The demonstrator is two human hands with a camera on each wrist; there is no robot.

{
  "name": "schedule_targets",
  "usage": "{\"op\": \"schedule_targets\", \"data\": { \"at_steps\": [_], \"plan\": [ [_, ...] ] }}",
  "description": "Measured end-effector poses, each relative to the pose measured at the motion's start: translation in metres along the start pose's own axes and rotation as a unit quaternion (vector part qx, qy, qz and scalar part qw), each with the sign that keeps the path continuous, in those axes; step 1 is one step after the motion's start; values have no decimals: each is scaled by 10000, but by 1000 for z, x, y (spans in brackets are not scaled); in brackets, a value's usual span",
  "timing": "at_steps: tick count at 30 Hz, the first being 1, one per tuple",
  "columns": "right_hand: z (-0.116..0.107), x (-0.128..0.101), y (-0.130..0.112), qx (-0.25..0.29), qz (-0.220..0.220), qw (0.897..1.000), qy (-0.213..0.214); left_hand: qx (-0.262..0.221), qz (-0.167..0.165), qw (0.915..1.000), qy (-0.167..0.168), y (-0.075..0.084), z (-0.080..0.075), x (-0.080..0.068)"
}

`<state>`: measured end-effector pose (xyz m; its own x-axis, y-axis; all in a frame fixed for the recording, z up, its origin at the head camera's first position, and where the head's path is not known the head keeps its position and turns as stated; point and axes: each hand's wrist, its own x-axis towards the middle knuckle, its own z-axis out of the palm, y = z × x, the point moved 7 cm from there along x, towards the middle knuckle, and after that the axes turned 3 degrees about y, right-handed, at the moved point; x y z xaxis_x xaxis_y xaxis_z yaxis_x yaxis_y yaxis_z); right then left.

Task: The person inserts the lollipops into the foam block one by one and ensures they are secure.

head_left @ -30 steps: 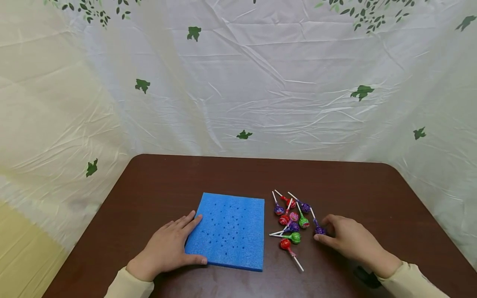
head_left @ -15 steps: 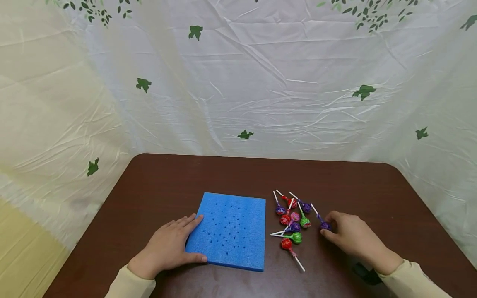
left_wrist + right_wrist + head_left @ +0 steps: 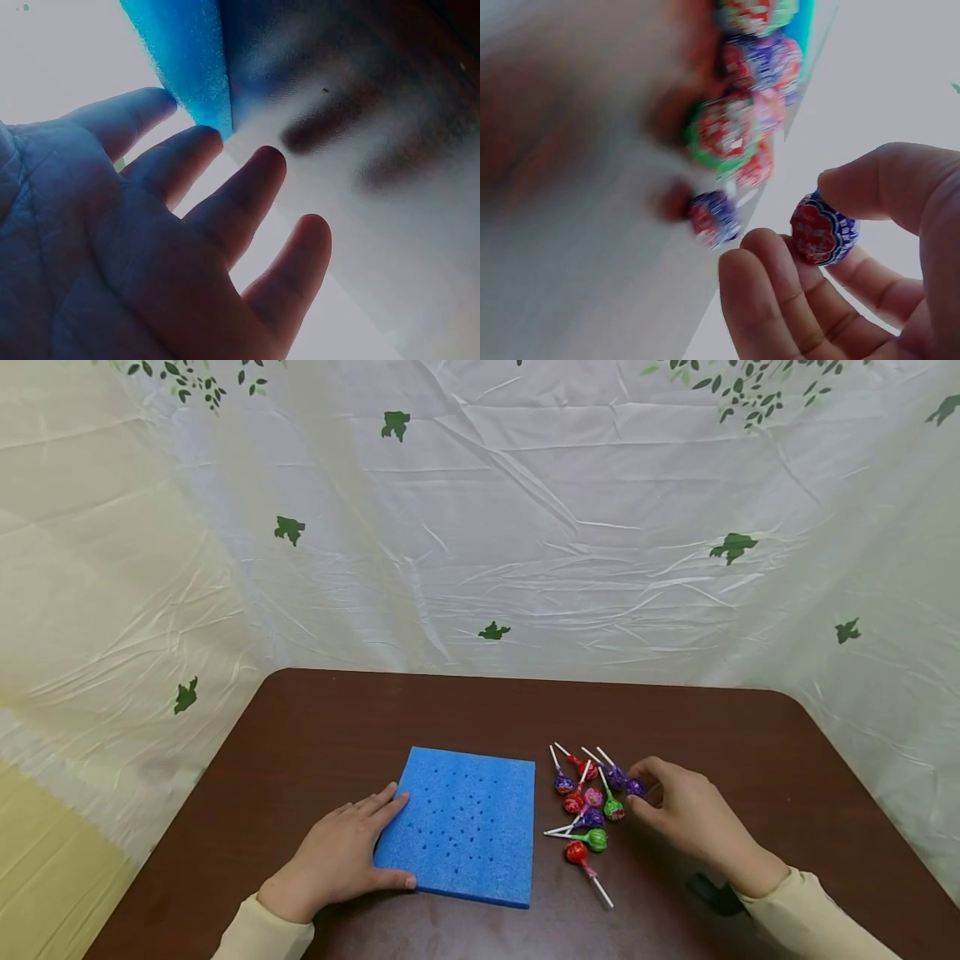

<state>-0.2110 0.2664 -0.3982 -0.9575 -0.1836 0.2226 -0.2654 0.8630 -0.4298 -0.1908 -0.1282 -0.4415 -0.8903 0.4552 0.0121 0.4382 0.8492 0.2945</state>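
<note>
A square blue foam board [image 3: 502, 810], dotted with small holes, lies flat on the brown table. My left hand [image 3: 330, 856] rests along its left edge, thumb at the near corner. In the left wrist view the fingers look fairly straight, two tips against the foam. My right hand [image 3: 693, 818] pinches a purple lollipop [image 3: 825, 231] by its wrapped head between thumb and fingers. Its white stick points away to the upper left, close to another purple lollipop [image 3: 615, 777] of the pile. The right wrist view shows the held head apart from the others.
Right of the board, several lollipops lie heaped, among them a green one [image 3: 596, 839] and a red one [image 3: 576, 852] nearest me. The brown table [image 3: 360, 718] ends at a white leaf-patterned curtain [image 3: 525, 568]. A dark object [image 3: 712, 893] lies beneath my right wrist.
My right hand first drew the purple lollipop slightly right, then carried it left and away from me toward the pile's far side. The left hand and board stay put.
</note>
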Motion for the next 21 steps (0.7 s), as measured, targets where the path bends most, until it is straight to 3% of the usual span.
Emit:
{"op": "schedule_targets", "data": {
  "at_steps": [6, 21],
  "plan": [
    [4, 15, -27, 410, -361, 9985, 56, 2, 65, 10000, 60, 1, 0, 0],
    [29, 50, -79, 1218, -791, 9893, 119, 15, -7, 10000, 48, 2, -3, 4]
  ]
}}
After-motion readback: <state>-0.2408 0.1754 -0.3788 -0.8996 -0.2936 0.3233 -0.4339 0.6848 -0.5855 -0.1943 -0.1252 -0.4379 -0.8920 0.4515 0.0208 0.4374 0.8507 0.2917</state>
